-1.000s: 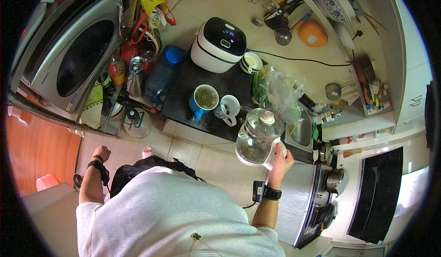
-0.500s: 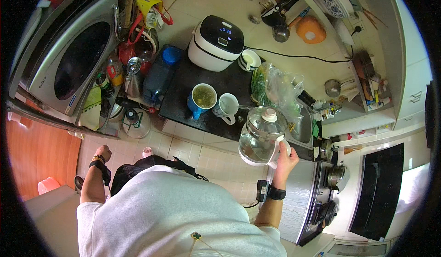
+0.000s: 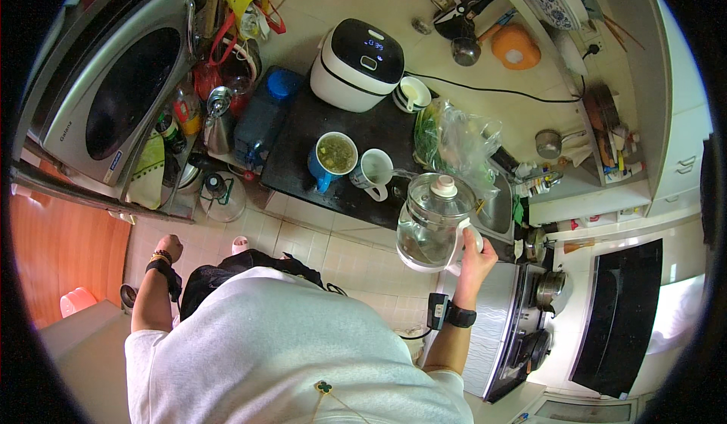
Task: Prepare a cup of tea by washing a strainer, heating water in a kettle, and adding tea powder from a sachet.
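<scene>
and here at the near side, the left hand (image 3: 170, 248) hangs by the body, just where it was a second ago; its fingers seem curled, but from above i can't tell how tightly. over to the right hand (image 3: 475, 263), and there's the movement: it slides slightly rightward of its earlier spot, fingers wrapped firmly around the white handle (image 3: 475, 236) of the glass pitcher (image 3: 428, 235). the pitcher goes with it, held in the air by the worktop's front edge, toward its right end, clear liquid inside. its spout (image 3: 402, 174) points left at the white mug (image 3: 363, 181), right by the rim; touching or not, i can't say. and look inside that mug: paler now, where dark bits showed clearly before! just left, the blue mug (image 3: 321, 171) keeps its place near the front edge of the black worktop (image 3: 291, 168), greenish bits in its liquid. farther back, unmoved, the rice cooker (image 3: 344, 79) sits toward the rear edge, stacked bowls (image 3: 410, 100) at its right.
</scene>
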